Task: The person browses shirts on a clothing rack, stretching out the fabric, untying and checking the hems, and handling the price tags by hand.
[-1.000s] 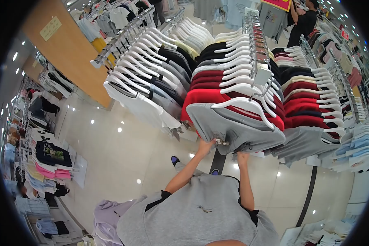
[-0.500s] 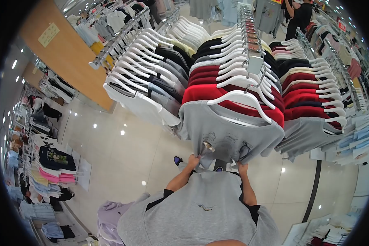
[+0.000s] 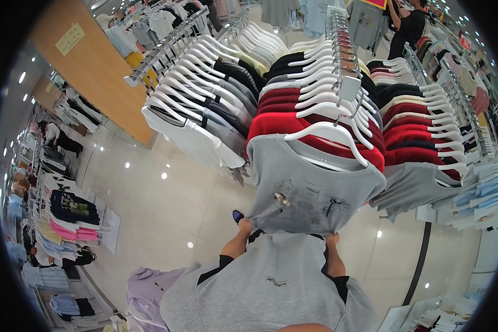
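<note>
A grey T-shirt [image 3: 310, 182] with line drawings and a small dark bow on its front hangs from a white hanger [image 3: 329, 133] at the near end of the middle rack. My left hand [image 3: 244, 226] is closed on the shirt's lower left edge. On the opposite lower edge, my right hand [image 3: 332, 239] grips the fabric too. Between the two hands the front is spread fairly flat, with its hem close to my body. Red shirts [image 3: 265, 123] on white hangers are packed right behind it.
Racks of hung shirts stand left [image 3: 199, 133] and right [image 3: 420, 133] of the middle one. A wooden panel [image 3: 88, 66] rises at the upper left. A lilac garment [image 3: 149, 293] is by my left side. A person in black [image 3: 408, 30] stands at the back. Tiled floor [image 3: 166, 193] lies between.
My hands have moved apart and closer to my body, drawing the grey T-shirt's hem with them. Its bunched front is now stretched smoother, and more of the drawings show.
</note>
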`<state>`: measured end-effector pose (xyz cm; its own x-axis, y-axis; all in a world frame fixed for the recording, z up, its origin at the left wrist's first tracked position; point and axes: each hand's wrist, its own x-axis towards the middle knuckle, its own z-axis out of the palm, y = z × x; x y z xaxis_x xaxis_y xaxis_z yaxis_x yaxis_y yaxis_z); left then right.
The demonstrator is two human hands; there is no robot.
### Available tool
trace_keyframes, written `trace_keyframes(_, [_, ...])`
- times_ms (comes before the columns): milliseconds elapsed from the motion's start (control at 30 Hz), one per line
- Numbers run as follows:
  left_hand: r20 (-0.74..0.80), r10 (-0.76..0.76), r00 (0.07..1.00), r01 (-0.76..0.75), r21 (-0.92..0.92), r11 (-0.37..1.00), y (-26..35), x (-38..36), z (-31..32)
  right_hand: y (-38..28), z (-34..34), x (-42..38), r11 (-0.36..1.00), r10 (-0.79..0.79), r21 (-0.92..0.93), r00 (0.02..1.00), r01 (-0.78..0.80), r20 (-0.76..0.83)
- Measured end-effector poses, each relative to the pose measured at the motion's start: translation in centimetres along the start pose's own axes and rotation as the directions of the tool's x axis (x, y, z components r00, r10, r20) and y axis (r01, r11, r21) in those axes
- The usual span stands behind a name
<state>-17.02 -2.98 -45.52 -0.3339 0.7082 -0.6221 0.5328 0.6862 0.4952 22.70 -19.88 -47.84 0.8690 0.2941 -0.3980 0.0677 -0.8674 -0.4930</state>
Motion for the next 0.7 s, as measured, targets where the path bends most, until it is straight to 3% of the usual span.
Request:
trace_keyframes(67, [0.048, 0.027, 0.998, -0.026, -0.032, 0.999, -0.2, 0.5, 0.5, -0.6, -0.1, 0.2, 0.999, -0.021, 0.04, 1.0, 0.021, -0.017])
trace_keyframes(100, [0.145, 0.021, 0.989, 0.032, -0.352, 0.936, 0.7, 0.0, 0.9, -1.6, -0.5, 0.6, 0.984, -0.104, 0.149, 0.995, 0.102, 0.005])
trace_keyframes(133, [0.24, 0.046, 0.97, 0.118, -0.624, 0.772, 1.6, -0.6, 1.1, -1.6, -0.2, 1.3, 0.95, -0.187, 0.256, 0.982, 0.176, 0.018])
trace_keyframes(167, [0.239, 0.048, 0.97, 0.115, -0.622, 0.774, 2.5, -1.0, 1.2, -2.1, 0.5, 2.1, 0.95, -0.184, 0.26, 0.983, 0.173, 0.018])
trace_keyframes(233, [0.426, 0.206, 0.881, 0.128, -0.634, 0.762, 5.5, -2.0, 1.2, -1.6, 3.6, 5.4, 0.729, -0.105, 0.674, 0.993, 0.115, -0.056])
trace_keyframes(267, [0.444, 0.232, 0.866, 0.124, -0.638, 0.76, 9.0, -5.6, -0.2, -2.1, -0.4, 4.4, 0.73, -0.1, 0.674, 0.994, 0.11, -0.054])
trace_keyframes(333, [0.464, 0.251, 0.85, 0.122, -0.636, 0.762, 15.1, -11.7, -2.8, -12.6, -5.8, -1.9, 0.514, -0.242, 0.854, 0.969, 0.082, 0.053])
trace_keyframes(400, [0.596, 0.297, 0.746, 0.135, -0.572, 0.809, 17.6, -13.5, -3.2, -17.0, -8.7, -4.5, 0.515, -0.303, 0.853, 0.948, 0.078, 0.096])
trace_keyframes(433, [0.597, 0.297, 0.745, 0.134, -0.57, 0.81, 18.4, -14.3, -3.0, -18.5, -9.6, -5.7, 0.515, -0.366, 0.853, 0.921, 0.08, 0.135])
trace_keyframes(467, [0.58, 0.416, 0.701, 0.007, -0.588, 0.809, 18.9, -14.9, -2.7, -19.8, -10.4, -7.2, 0.515, -0.364, 0.853, 0.921, 0.079, 0.134])
trace_keyframes(500, [0.561, 0.526, 0.639, -0.118, -0.604, 0.788, 19.5, -15.7, -2.8, -21.0, -11.0, -8.8, 0.609, -0.379, 0.787, 0.906, 0.093, 0.187])
trace_keyframes(533, [0.565, 0.524, 0.637, -0.117, -0.601, 0.791, 20.9, -17.7, -4.2, -21.6, -11.0, -10.0, 0.695, -0.386, 0.711, 0.891, 0.11, 0.239])
trace_keyframes(600, [0.625, 0.671, 0.399, -0.459, -0.497, 0.737, 24.4, -23.2, -7.8, -21.7, -10.0, -11.6, 0.71, -0.643, 0.599, 0.688, 0.37, 0.336])
trace_keyframes(633, [0.637, 0.667, 0.387, -0.461, -0.493, 0.738, 24.8, -24.3, -8.0, -22.3, -9.9, -13.3, 0.501, -0.821, 0.552, 0.568, 0.667, 0.059])
trace_keyframes(667, [0.561, 0.751, 0.347, -0.549, -0.528, 0.648, 25.0, -25.2, -7.8, -22.6, -10.1, -14.9, 0.251, -0.919, 0.395, 0.345, 0.884, -0.189])
trace_keyframes(700, [0.478, 0.827, 0.296, -0.629, -0.554, 0.545, 25.4, -26.0, -7.6, -23.3, -11.5, -16.4, 0.26, -0.914, 0.386, 0.355, 0.885, -0.198])
